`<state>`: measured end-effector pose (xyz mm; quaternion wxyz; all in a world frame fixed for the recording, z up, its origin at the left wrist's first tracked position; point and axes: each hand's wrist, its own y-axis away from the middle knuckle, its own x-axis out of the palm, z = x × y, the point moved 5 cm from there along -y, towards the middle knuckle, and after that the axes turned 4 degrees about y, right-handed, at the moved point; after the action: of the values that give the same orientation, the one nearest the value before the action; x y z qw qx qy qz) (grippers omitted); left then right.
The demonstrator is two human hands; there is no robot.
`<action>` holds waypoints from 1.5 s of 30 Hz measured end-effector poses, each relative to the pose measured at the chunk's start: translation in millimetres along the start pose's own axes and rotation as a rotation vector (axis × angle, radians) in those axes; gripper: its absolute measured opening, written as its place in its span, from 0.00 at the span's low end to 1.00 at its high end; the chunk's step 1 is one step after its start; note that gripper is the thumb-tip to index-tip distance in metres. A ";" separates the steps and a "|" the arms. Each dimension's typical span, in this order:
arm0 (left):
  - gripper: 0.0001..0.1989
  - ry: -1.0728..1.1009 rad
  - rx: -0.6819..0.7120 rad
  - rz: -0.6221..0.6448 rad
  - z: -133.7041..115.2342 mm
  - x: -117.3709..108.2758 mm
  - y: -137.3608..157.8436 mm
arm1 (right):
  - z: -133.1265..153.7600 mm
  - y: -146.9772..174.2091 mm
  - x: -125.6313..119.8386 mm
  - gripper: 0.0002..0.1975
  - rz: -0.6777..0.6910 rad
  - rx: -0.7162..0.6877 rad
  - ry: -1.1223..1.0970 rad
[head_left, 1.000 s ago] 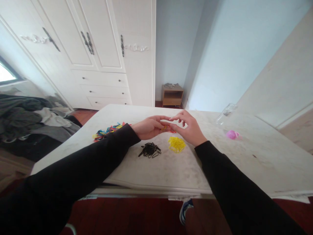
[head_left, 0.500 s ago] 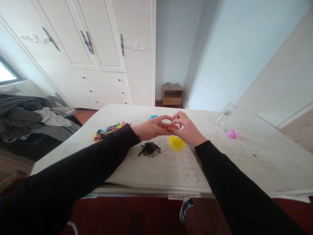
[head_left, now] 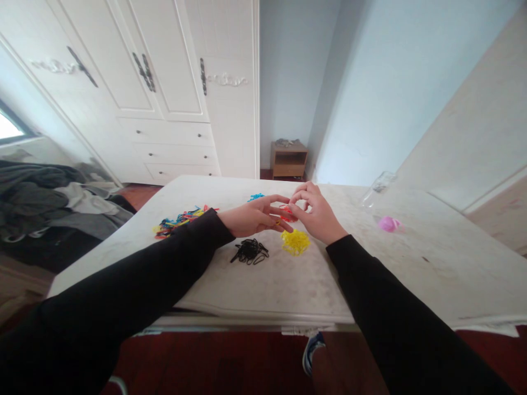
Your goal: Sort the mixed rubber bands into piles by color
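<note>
My left hand (head_left: 261,215) reaches in over the table with its fingers extended. A small yellow rubber band (head_left: 278,222) shows at its thumb and fingers. My right hand (head_left: 313,214) is just to the right, thumb and forefinger pinched together; what sits in that pinch is too small to make out. Behind the fingers lies a partly hidden red rubber band pile (head_left: 285,213). Nearer to me are a yellow rubber band pile (head_left: 295,243) and a black rubber band pile (head_left: 249,251). A blue pile (head_left: 257,196) lies beyond my left hand.
A mixed-colour rubber band heap (head_left: 177,223) spreads left of my left forearm on the white table (head_left: 263,291). To the right lie a clear bottle-like container (head_left: 379,189) and a pink bundle (head_left: 389,224). Clothes (head_left: 37,197) are piled beyond the left edge.
My hands, touching at the fingertips before, have drawn slightly apart. The left fingers have straightened and more of the red pile shows between the hands.
</note>
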<state>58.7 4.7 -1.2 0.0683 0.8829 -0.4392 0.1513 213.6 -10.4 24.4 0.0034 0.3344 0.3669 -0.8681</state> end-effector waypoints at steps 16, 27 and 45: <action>0.07 -0.921 0.498 -0.382 -27.3 -4.7 4.6 | -6.0 -1.7 -3.2 0.06 -0.015 0.151 -0.108; 0.05 -0.942 0.510 -0.456 -33.7 -5.1 8.4 | -4.8 -1.6 -4.2 0.02 -0.037 0.164 -0.145; 0.06 -0.922 0.501 -0.498 -33.5 -8.4 6.8 | -4.5 -1.9 -4.5 0.05 -0.071 0.092 -0.047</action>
<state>41.6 15.4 27.6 -0.3073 0.9236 -0.1532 -0.1703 219.2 -7.1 26.0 -0.0342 0.3005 0.3379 -0.8913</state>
